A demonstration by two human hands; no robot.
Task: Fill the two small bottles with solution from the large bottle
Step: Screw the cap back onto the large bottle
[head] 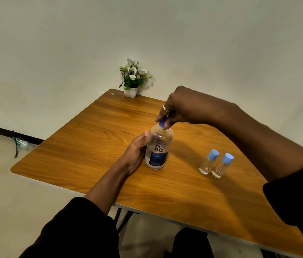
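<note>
The large clear bottle (158,148) with a blue label stands upright near the middle of the wooden table (91,146). My left hand (137,153) grips its body from the left side. From above, my right hand (180,107) pinches its dark blue cap (163,123) between thumb and fingers. Two small clear bottles with light blue caps stand side by side to the right, the left one (208,162) and the right one (222,165), both capped and apart from my hands.
A small white pot of artificial flowers (132,79) stands at the table's far corner against the wall. A black cable (15,144) lies on the floor to the left. The table's near edge runs diagonally in front of me.
</note>
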